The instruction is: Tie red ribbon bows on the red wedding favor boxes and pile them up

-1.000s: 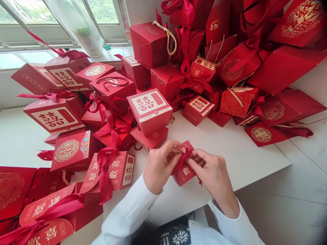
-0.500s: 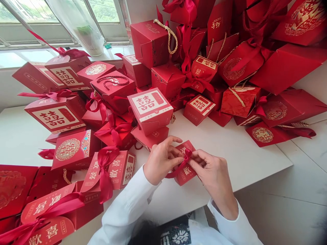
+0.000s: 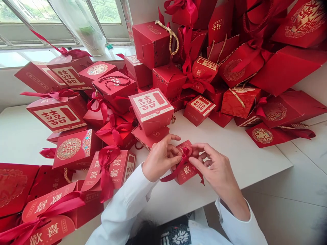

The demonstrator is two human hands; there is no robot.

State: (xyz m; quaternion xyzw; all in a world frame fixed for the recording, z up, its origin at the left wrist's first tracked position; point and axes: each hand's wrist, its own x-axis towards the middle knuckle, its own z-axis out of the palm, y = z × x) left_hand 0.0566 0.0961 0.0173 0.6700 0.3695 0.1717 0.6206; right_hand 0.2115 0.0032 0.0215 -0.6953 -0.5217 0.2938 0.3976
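A small red gift box (image 3: 187,170) with gold characters rests on the white table (image 3: 230,149) near its front edge. A red satin ribbon (image 3: 182,162) crosses its top, its tails trailing down left and right. My left hand (image 3: 159,158) pinches the ribbon at the box's left side. My right hand (image 3: 216,168) pinches the ribbon from the right, fingers meeting at the knot. Both white sleeves reach up from the bottom of the view.
Many red gift boxes and bags are heaped across the table's back and left, among them a box with a white label (image 3: 151,107) just beyond my hands and a ribbon-tied box (image 3: 112,170) at left. A window sill (image 3: 51,54) lies behind. The table's right edge drops to pale floor (image 3: 293,204).
The ribbon has gone from bunched in my fingers to a knot on the box top with tails hanging free. My right hand has shifted slightly right and opened its fingers a little.
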